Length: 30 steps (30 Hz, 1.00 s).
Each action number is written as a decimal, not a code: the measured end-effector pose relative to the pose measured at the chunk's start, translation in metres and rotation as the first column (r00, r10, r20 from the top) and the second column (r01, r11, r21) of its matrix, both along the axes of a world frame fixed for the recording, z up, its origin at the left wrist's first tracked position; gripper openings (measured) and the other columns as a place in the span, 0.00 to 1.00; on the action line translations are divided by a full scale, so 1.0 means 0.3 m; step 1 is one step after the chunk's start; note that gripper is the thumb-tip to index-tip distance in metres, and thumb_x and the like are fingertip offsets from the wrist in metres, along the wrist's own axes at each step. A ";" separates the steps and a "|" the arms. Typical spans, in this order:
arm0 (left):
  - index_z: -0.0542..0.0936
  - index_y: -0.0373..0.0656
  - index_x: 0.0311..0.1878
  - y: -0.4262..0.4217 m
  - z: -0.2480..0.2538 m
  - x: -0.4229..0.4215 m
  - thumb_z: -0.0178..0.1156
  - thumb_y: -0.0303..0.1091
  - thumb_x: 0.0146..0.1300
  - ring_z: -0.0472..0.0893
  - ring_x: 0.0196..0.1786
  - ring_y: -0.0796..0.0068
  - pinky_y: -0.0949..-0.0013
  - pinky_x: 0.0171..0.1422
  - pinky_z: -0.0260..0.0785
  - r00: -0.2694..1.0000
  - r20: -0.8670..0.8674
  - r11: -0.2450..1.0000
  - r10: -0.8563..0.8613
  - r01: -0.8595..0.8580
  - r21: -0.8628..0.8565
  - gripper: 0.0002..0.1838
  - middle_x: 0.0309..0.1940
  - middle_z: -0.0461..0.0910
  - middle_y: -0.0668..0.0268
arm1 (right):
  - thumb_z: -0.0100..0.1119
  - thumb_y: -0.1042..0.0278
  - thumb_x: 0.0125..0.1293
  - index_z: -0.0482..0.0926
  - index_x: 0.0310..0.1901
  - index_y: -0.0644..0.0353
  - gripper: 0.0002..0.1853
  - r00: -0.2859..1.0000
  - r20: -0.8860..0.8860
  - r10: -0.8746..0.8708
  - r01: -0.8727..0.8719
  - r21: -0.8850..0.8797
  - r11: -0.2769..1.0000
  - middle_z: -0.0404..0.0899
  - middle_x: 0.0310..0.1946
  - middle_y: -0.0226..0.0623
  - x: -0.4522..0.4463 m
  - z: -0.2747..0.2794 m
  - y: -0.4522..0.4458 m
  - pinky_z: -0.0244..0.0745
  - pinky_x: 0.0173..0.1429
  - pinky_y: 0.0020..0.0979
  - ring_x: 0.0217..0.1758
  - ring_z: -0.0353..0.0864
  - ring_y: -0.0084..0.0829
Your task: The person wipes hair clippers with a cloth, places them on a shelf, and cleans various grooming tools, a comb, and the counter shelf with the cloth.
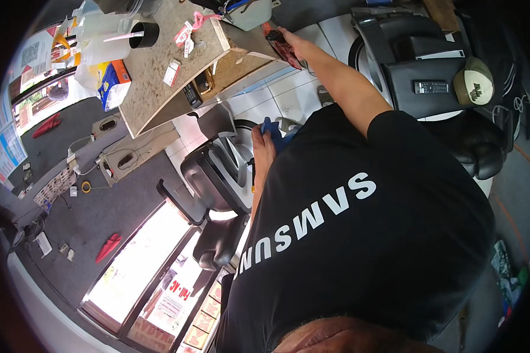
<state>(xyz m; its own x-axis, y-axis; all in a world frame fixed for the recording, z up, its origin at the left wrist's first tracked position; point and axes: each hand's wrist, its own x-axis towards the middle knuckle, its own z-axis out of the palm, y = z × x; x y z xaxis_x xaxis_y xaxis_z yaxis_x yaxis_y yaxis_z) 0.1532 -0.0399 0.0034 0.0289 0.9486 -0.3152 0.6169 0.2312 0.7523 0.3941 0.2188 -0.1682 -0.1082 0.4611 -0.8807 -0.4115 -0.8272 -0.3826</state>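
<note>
My left hand is closed around a bunched blue cloth, low in front of my black shirt. My right hand reaches out to the end of the wooden counter, its fingers wrapped round a dark red and black object whose kind I cannot make out. A thin dark cord shows just below that hand. Close by, the counter has an open compartment with a black remote-like device near its edge. A grey-white container with tools in it stands on top.
Black barber chairs stand on the left and right. A remote control and a cap rest on the right one. Bottles, a black cup and paper packets are on the counter. White tiles cover the floor.
</note>
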 end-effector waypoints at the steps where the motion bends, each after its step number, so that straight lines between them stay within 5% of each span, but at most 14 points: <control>1: 0.69 0.33 0.56 -0.001 0.006 0.004 0.45 0.34 0.72 0.76 0.49 0.42 0.53 0.57 0.67 1.000 0.008 1.000 0.004 -0.004 -0.004 0.16 0.49 0.74 0.42 | 0.48 0.24 0.65 0.81 0.37 0.46 0.30 1.000 0.021 0.019 -0.019 0.018 1.000 0.79 0.31 0.23 0.001 -0.006 0.004 0.67 0.47 0.32 0.38 0.71 0.21; 4: 0.69 0.33 0.56 -0.007 -0.010 -0.001 0.45 0.34 0.73 0.76 0.50 0.42 0.52 0.57 0.67 1.000 0.009 1.000 0.009 -0.009 0.006 0.16 0.49 0.74 0.41 | 0.43 0.23 0.67 0.81 0.38 0.47 0.33 0.993 0.110 0.034 -0.042 0.070 0.997 0.75 0.28 0.24 0.001 -0.060 0.020 0.67 0.41 0.31 0.32 0.69 0.22; 7: 0.68 0.37 0.60 -0.018 -0.041 -0.021 0.41 0.50 0.78 0.74 0.48 0.51 0.58 0.59 0.66 1.000 -0.013 0.999 -0.028 0.029 0.023 0.24 0.47 0.75 0.47 | 0.40 0.25 0.69 0.78 0.34 0.49 0.32 0.982 0.191 -0.004 -0.014 0.092 0.996 0.70 0.21 0.26 -0.005 -0.026 0.001 0.63 0.27 0.31 0.22 0.64 0.24; 15: 0.69 0.38 0.59 -0.014 -0.017 0.008 0.43 0.46 0.76 0.76 0.47 0.51 0.57 0.56 0.68 1.000 -0.023 1.000 -0.012 0.012 -0.021 0.21 0.45 0.75 0.46 | 0.38 0.18 0.65 0.70 0.26 0.49 0.37 0.964 0.177 0.197 -0.224 0.148 0.963 0.62 0.18 0.23 0.060 0.006 -0.063 0.55 0.22 0.34 0.17 0.58 0.24; 17: 0.69 0.37 0.58 -0.010 -0.007 0.018 0.43 0.42 0.75 0.76 0.48 0.47 0.55 0.56 0.67 1.000 -0.019 0.999 -0.009 0.008 -0.039 0.19 0.47 0.75 0.44 | 0.44 0.22 0.65 0.72 0.29 0.51 0.34 0.959 0.205 0.197 -0.223 0.112 0.968 0.69 0.22 0.27 0.090 0.000 -0.073 0.63 0.26 0.39 0.21 0.66 0.28; 20: 0.69 0.33 0.57 -0.007 0.009 0.031 0.43 0.34 0.73 0.76 0.51 0.40 0.51 0.58 0.67 1.000 -0.003 0.999 -0.009 0.009 -0.041 0.16 0.49 0.74 0.39 | 0.55 0.31 0.64 0.75 0.38 0.56 0.29 0.922 0.385 -0.037 -0.086 0.299 0.950 0.78 0.32 0.35 0.125 -0.176 -0.089 0.73 0.41 0.44 0.35 0.78 0.36; 24: 0.69 0.33 0.57 -0.012 0.001 0.032 0.44 0.34 0.73 0.76 0.51 0.39 0.51 0.58 0.66 1.000 -0.001 0.999 -0.021 0.021 -0.042 0.16 0.50 0.74 0.39 | 0.63 0.61 0.62 0.74 0.49 0.65 0.20 0.545 0.825 -0.148 -0.195 0.296 0.935 0.78 0.48 0.52 0.189 -0.126 -0.035 0.70 0.66 0.44 0.60 0.77 0.48; 27: 0.70 0.36 0.56 -0.014 -0.022 0.030 0.43 0.39 0.75 0.75 0.47 0.47 0.55 0.56 0.67 0.999 -0.014 0.999 -0.034 0.033 -0.006 0.17 0.46 0.74 0.44 | 0.62 0.70 0.57 0.68 0.56 0.67 0.25 0.396 0.871 -0.291 -0.496 0.470 0.731 0.76 0.53 0.58 0.214 0.038 -0.018 0.71 0.65 0.47 0.59 0.76 0.53; 28: 0.70 0.37 0.56 -0.015 -0.031 0.027 0.43 0.42 0.76 0.75 0.45 0.51 0.58 0.54 0.67 0.999 -0.020 0.999 -0.040 0.040 0.018 0.18 0.43 0.74 0.47 | 0.62 0.71 0.57 0.68 0.56 0.67 0.25 0.418 0.858 -0.300 -0.460 0.485 0.744 0.77 0.53 0.59 0.199 0.107 -0.013 0.71 0.65 0.47 0.59 0.76 0.53; 30: 0.69 0.33 0.57 -0.007 -0.019 0.033 0.43 0.35 0.74 0.75 0.50 0.43 0.53 0.57 0.67 0.999 -0.025 0.999 -0.043 0.043 -0.023 0.17 0.49 0.73 0.42 | 0.62 0.73 0.56 0.68 0.56 0.68 0.25 0.459 0.829 -0.320 -0.386 0.511 0.768 0.77 0.53 0.60 0.144 0.210 0.007 0.71 0.66 0.47 0.60 0.75 0.51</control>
